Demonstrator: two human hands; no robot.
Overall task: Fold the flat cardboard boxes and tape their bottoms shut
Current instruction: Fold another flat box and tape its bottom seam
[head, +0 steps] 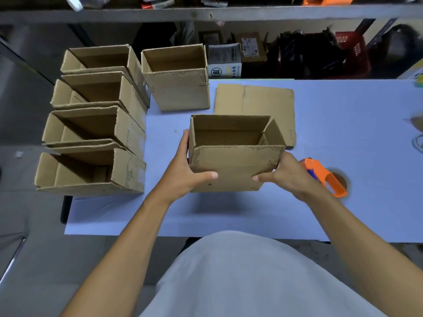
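An open-topped cardboard box [231,165] is in the middle of the blue table [343,124], held between both hands. My left hand [185,170] grips its left side, thumb across the front face. On the right corner my right hand [286,175] grips likewise, thumb on the front. A flat unfolded cardboard box [256,99] lies on the table just behind it. An orange tape dispenser [325,177] with its tape roll lies right of my right hand.
Several folded open boxes [91,133] are stacked in a column along the table's left edge, and one more folded box [178,78] stands at the back. Behind the table, a shelf holds cartons and a red basket [352,53].
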